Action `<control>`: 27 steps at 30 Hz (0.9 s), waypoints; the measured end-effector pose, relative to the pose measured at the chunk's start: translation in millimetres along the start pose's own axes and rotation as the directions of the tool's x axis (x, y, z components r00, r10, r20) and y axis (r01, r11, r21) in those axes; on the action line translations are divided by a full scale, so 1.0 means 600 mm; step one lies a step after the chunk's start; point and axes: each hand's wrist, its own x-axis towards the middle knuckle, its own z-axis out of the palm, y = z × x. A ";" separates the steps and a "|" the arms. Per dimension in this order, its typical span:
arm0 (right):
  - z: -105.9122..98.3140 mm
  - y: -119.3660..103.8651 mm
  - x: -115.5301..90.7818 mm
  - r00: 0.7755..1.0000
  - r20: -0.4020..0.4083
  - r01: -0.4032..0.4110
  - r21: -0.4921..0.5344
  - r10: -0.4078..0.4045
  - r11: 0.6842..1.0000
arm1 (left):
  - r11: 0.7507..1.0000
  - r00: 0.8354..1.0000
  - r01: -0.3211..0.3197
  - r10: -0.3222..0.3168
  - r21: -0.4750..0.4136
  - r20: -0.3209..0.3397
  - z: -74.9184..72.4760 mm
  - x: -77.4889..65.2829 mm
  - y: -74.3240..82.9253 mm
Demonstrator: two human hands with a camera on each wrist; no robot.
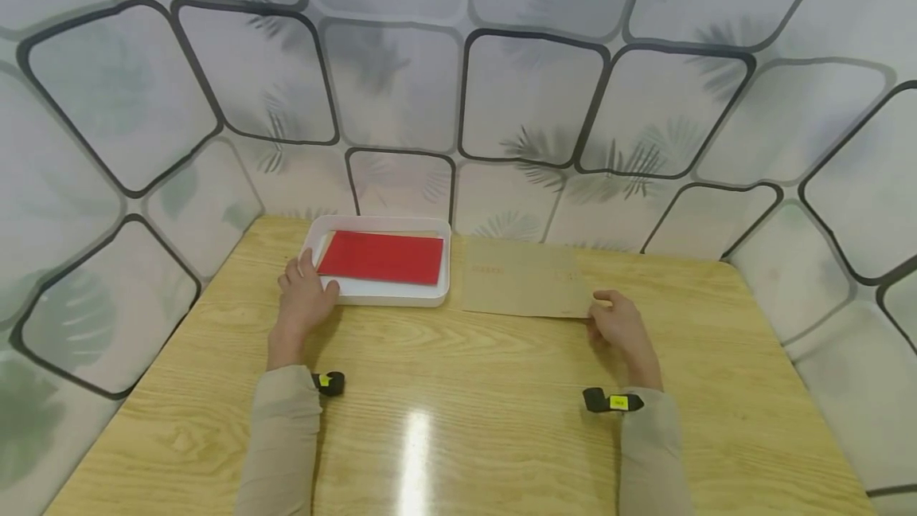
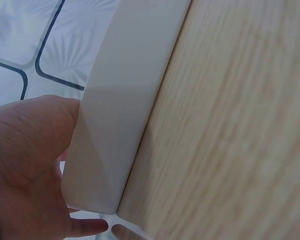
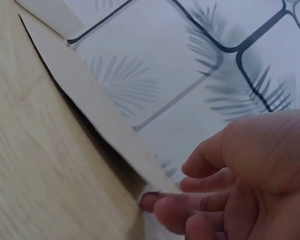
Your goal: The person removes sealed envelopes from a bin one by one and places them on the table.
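A white tray (image 1: 387,293) stands at the back left of the table. My left hand (image 1: 304,293) holds its near left corner, with the thumb by the front wall and fingers along the left side. Inside the tray lies a red envelope (image 1: 383,257) over a paler paper piece. To the right of the tray is a brown paper envelope (image 1: 526,277) with faint red print. My right hand (image 1: 618,321) pinches its near right corner, some fingertips (image 3: 150,201) beneath the paper. That edge of the brown envelope (image 3: 90,95) is raised off the wood.
The wooden table (image 1: 458,365) reaches back to a patterned curtain (image 1: 401,86), which also closes in both sides. Each sleeve carries a black strap device, one on the left wrist (image 1: 331,383) and one on the right (image 1: 612,401).
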 end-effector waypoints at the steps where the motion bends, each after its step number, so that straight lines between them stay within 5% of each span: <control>1: -0.003 -0.002 -0.003 1.000 0.010 0.001 -0.022 -0.001 1.000 | 1.000 1.000 0.000 0.000 0.000 0.000 0.000 -0.001 0.001; 13: -0.021 -0.029 -0.035 0.997 0.056 0.051 -0.131 -0.044 0.990 | 1.000 1.000 -0.015 0.015 0.005 -0.001 -0.006 -0.003 0.009; 27: 0.002 -0.072 -0.044 0.976 0.063 0.213 -0.126 -0.207 0.969 | 1.000 1.000 -0.004 0.005 -0.023 0.006 -0.002 -0.002 0.005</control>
